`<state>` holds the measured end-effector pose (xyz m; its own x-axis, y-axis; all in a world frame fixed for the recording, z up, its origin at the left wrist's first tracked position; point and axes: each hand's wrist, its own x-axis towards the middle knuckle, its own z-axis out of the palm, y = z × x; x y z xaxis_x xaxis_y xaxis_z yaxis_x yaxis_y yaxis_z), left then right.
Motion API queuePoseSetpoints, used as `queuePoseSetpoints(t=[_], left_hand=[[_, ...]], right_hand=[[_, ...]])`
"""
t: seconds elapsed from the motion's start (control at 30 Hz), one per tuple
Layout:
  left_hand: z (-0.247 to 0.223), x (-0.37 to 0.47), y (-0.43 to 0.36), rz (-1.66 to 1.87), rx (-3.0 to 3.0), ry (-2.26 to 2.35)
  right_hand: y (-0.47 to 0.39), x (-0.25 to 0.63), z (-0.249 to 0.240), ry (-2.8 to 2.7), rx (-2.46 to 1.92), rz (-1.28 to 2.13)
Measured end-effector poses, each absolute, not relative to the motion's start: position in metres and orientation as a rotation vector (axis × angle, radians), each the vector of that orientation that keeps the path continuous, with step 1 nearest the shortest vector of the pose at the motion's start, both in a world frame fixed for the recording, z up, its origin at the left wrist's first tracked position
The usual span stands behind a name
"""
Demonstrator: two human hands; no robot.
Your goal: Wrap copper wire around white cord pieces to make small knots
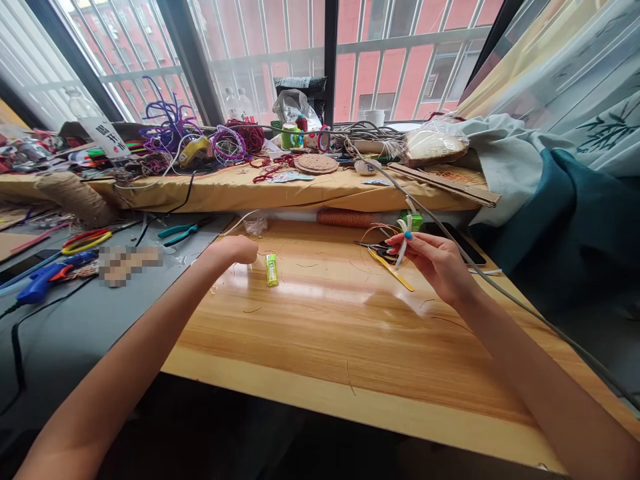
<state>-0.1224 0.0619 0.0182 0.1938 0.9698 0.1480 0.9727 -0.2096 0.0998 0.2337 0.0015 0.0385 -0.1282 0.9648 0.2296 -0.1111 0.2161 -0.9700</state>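
Observation:
My right hand [434, 257] pinches a small bundle of white strips [404, 241] above the back right of the wooden table [300, 320]. Thin copper-coloured wire loops beside the bundle, and a yellow stick [393, 270] lies below it. My left hand [240, 249] is closed, low over the table's back left; its fingertips are hidden, and what they hold, if anything, cannot be made out. Right of it lies a yellow-green packet [271, 270]. A small clear cup [255, 224] stands just behind my left hand.
A grey cable [500, 290] crosses the right side. On the left grey surface are a blue glue gun [45, 280], teal pliers [179, 233] and a twine roll [75, 197]. A cluttered ledge [240, 193] runs along the back. Wire bits lie on the table.

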Motion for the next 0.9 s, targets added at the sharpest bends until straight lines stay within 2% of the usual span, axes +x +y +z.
queuePoseSetpoints(t=[0.1, 0.23, 0.3, 0.43, 0.57, 0.67, 0.77, 0.9], left_hand=[[0.018, -0.083, 0.043, -0.158, -2.359, -1.919], [0.006, -0.018, 0.013, 0.112, -2.677, -1.459], [0.003, -0.006, 0.004, 0.168, -2.672, -1.535], [0.015, -0.024, 0.016, 0.283, -2.284, -1.952], [0.034, -0.062, 0.051, -0.116, -1.927, -1.997], [0.035, -0.085, 0.075, -0.173, -1.756, -2.123], [0.026, -0.101, 0.087, -0.168, -1.919, -2.225], [0.024, -0.105, 0.086, -0.301, -2.241, -2.093]], right_hand=[[0.0, 0.232, 0.038, -1.37, -0.916, 1.216], [-0.002, 0.231, 0.038, -1.407, -0.911, 1.247], [-0.002, 0.232, 0.038, -1.412, -0.905, 1.245], [-0.002, 0.231, 0.039, -1.396, -0.915, 1.234], [-0.003, 0.229, 0.039, -1.417, -0.935, 1.244], [-0.003, 0.228, 0.038, -1.424, -0.944, 1.251], [-0.002, 0.228, 0.037, -1.428, -0.943, 1.257], [-0.002, 0.227, 0.037, -1.438, -0.94, 1.269]])
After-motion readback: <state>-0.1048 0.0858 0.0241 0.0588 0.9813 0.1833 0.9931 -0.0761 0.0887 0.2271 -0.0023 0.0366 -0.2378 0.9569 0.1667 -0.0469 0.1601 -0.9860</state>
